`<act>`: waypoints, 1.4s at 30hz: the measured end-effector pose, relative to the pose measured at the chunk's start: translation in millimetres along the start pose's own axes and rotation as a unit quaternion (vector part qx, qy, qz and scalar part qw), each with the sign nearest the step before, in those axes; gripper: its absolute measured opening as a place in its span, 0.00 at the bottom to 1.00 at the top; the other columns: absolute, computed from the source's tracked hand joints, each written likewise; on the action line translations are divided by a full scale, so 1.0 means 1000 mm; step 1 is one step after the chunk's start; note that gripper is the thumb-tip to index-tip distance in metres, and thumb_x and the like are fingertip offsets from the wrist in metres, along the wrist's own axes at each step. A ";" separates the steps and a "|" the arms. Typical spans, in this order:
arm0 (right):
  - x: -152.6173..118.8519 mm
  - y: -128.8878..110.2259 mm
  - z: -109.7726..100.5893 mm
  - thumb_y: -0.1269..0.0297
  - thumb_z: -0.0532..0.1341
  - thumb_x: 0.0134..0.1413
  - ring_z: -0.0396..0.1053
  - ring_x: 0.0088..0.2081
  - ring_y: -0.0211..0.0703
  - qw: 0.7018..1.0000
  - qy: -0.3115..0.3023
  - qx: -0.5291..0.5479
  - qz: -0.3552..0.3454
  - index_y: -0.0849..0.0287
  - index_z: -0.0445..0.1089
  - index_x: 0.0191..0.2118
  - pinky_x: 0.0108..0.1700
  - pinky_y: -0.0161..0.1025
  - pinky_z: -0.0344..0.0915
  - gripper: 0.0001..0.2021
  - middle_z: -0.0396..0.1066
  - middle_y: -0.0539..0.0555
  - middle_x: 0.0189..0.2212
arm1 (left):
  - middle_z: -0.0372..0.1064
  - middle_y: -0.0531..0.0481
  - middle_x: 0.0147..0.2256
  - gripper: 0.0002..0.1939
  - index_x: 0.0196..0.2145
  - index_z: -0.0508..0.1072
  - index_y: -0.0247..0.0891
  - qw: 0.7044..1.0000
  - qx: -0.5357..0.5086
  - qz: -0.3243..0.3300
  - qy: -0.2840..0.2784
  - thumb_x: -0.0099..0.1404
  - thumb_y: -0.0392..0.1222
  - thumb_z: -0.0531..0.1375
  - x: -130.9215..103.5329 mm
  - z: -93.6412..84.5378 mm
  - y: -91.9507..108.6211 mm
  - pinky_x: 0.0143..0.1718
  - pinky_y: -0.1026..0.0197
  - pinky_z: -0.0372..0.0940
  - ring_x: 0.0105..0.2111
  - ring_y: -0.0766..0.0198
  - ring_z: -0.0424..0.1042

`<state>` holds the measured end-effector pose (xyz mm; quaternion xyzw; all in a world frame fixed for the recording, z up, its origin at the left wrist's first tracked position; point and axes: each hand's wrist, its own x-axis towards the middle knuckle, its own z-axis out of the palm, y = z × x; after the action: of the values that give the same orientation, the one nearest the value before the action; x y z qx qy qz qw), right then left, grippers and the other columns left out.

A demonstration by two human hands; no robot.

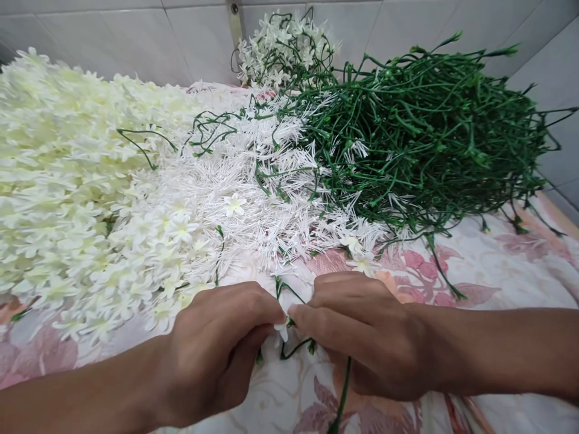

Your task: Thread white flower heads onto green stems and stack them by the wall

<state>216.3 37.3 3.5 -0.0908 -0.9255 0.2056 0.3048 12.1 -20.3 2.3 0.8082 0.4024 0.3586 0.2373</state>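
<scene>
Near the front of the cloth, my left hand [217, 343] is closed in a pinch on a small white artificial flower [281, 330], of which only a bit of petal shows. Almost touching it, my right hand [366, 331] is closed around a branched green plastic stem [296, 349]. Thin branches of this stem stick out between the hands, and a longer green length [344, 392] hangs below the right palm. The fingertips hide where flower and stem meet.
At left lies a large heap of cream-white flowers [67, 181]. White stamens [212, 181] are piled in the middle, with green stems [434, 132] heaped at right. A finished-looking flower bunch [284, 51] stands against the tiled wall [136, 36]. Underneath is a floral cloth [520, 289].
</scene>
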 end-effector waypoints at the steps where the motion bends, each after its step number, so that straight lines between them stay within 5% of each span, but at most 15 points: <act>1: 0.001 0.000 0.000 0.80 0.50 0.52 0.54 0.20 0.38 1.000 -0.001 -0.001 -0.002 0.64 0.69 0.29 0.22 0.39 0.50 0.12 0.61 0.49 0.18 | 0.70 0.51 0.25 0.13 0.38 0.64 0.41 1.000 -0.002 0.003 -0.003 0.61 0.24 0.51 0.000 0.000 -0.001 0.21 0.64 0.65 0.22 0.65 0.69; 17: 0.002 0.001 0.002 0.82 0.49 0.48 0.53 0.21 0.38 1.000 -0.011 -0.004 0.015 0.63 0.68 0.28 0.23 0.38 0.50 0.13 0.60 0.48 0.19 | 0.70 0.51 0.24 0.11 0.36 0.66 0.39 1.000 0.014 0.013 0.000 0.61 0.25 0.51 0.006 -0.001 -0.004 0.22 0.66 0.63 0.22 0.67 0.68; 31: -0.001 0.002 0.007 0.82 0.50 0.48 0.54 0.21 0.36 0.996 0.066 0.022 0.057 0.66 0.70 0.26 0.24 0.36 0.53 0.13 0.61 0.49 0.18 | 0.69 0.53 0.24 0.08 0.36 0.67 0.38 0.999 0.019 -0.016 -0.021 0.63 0.28 0.53 0.014 -0.010 -0.005 0.23 0.68 0.62 0.21 0.70 0.66; 34: -0.001 0.004 0.009 0.82 0.51 0.47 0.56 0.21 0.36 0.993 0.096 0.015 0.061 0.66 0.70 0.26 0.25 0.37 0.55 0.12 0.63 0.50 0.18 | 0.71 0.50 0.30 0.10 0.41 0.67 0.38 0.999 -0.012 -0.031 -0.036 0.63 0.28 0.55 0.011 -0.015 -0.008 0.28 0.66 0.65 0.28 0.67 0.70; 37: -0.002 0.005 0.011 0.83 0.53 0.48 0.57 0.20 0.35 0.990 0.130 0.017 0.057 0.64 0.68 0.24 0.25 0.36 0.55 0.11 0.64 0.50 0.17 | 0.70 0.45 0.39 0.17 0.48 0.64 0.38 0.996 -0.078 -0.037 0.005 0.61 0.29 0.57 0.009 -0.020 -0.009 0.38 0.60 0.69 0.39 0.60 0.71; 42: -0.002 0.005 0.013 0.81 0.54 0.50 0.56 0.20 0.35 0.988 0.138 0.029 0.066 0.63 0.68 0.26 0.25 0.37 0.54 0.09 0.63 0.48 0.17 | 0.68 0.47 0.37 0.12 0.40 0.69 0.37 1.000 -0.025 -0.007 -0.001 0.61 0.26 0.56 0.014 -0.023 -0.009 0.39 0.61 0.66 0.39 0.62 0.69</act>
<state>210.6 36.8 -8.8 -0.1701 -0.8602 0.2370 0.4183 -4.0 -1.6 16.4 0.7996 0.3988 0.3659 0.2603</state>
